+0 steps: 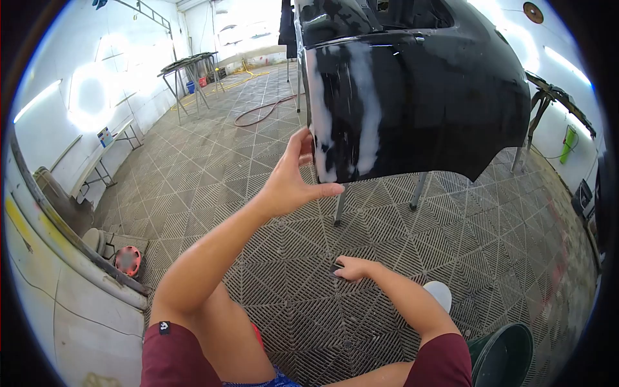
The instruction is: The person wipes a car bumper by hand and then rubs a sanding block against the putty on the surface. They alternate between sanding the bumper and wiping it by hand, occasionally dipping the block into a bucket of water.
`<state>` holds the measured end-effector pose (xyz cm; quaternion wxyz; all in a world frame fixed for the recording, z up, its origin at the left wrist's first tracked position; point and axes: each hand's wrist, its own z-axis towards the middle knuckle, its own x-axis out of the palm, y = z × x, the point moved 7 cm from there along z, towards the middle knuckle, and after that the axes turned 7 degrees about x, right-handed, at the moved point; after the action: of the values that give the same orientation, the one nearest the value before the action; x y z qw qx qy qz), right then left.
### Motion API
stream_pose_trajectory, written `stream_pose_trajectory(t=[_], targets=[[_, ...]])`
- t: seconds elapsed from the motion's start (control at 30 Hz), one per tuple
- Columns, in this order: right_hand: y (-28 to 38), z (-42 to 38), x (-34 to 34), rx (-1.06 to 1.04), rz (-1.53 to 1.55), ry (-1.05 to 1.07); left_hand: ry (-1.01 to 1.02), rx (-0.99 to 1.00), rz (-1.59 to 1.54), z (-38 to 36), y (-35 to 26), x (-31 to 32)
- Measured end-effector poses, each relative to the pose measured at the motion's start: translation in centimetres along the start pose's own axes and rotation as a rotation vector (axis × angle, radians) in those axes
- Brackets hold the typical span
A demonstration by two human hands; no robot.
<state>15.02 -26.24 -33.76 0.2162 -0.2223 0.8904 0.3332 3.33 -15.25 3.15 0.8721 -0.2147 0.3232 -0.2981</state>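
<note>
Now the left hand [290, 184] touches the edge of the black bumper [419, 103] on its stand, fingers spread wide; the right hand [353, 267] grips a small dark block [336, 268] at the floor grid [213, 168]; better steady the edge first.

Glossy black bumper panel [419, 97], streaked with white patches. Grey grid-patterned floor [258, 155]. Maroon sleeves [174, 351]. Red hose [264, 113]. Dark green bucket [506, 355]. White walls [103, 90].

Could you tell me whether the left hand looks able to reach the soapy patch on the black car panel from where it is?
Probably yes: the left hand is open at the edge of the black car panel, right beside the soapy patch, with nothing between them.
</note>
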Motion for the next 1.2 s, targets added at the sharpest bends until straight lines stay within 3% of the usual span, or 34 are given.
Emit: stream_pose_trajectory(t=[0.1,0.17,0.27,0.33,0.37,0.43,0.5,0.63,0.77,0.83,0.9,0.93,0.97,1.1,1.2], targets=[[0.5,-2.1,-0.3,0.014,0.061,0.020,0.025,0.001,-0.160,3.8,-1.1,-2.2],[0.3,-1.1,0.0,0.006,0.090,0.052,0.041,0.260,0.074,7.0,-3.1,-4.2],[0.4,-0.6,0.1,0.026,0.018,0.096,-0.017,0.326,0.086,12.7,-6.2,-6.8],[0.4,-0.4,0.3,0.040,0.102,0.080,-0.220,0.328,0.024,15.6,-8.5,-9.2],[0.7,-0.5,0.3,0.039,0.099,0.081,-0.204,0.006,0.177,16.1,-9.8,-9.5],[1.5,-1.0,0.0,0.020,0.181,0.047,-0.097,-0.016,0.242,16.5,-11.4,-8.5],[1.9,-0.9,-0.1,-0.026,0.183,0.059,-0.041,0.306,0.046,17.2,-9.3,-7.8],[2.3,-0.2,-0.3,-0.106,0.071,0.091,-0.286,0.098,-0.038,13.6,-6.1,-6.6],[1.6,0.6,-0.8,-0.120,-0.057,-0.021,-0.238,0.085,-0.163,10.6,-3.7,-4.7],[1.5,-0.1,-0.8,-0.129,0.126,0.058,-0.201,0.055,-0.175,8.6,-2.7,-3.7],[1.1,-0.2,-1.0,-0.219,0.518,0.255,-0.009,0.131,-0.039,6.3,-1.4,-1.7],[1.8,-1.6,-1.4,-0.217,0.704,0.289,0.052,0.080,-0.036,4.6,-0.5,-0.9],[2.0,-2.5,-2.2,-0.205,0.783,0.293,0.057,0.054,-0.048,2.8,0.4,-0.6],[2.8,-5.5,-4.8,-0.428,1.022,0.378,0.416,-0.101,0.147,-5.0,5.9,2.8],[3.5,-7.0,-5.6,-0.549,1.124,0.386,0.458,-0.242,0.123,-9.7,9.7,5.5]])
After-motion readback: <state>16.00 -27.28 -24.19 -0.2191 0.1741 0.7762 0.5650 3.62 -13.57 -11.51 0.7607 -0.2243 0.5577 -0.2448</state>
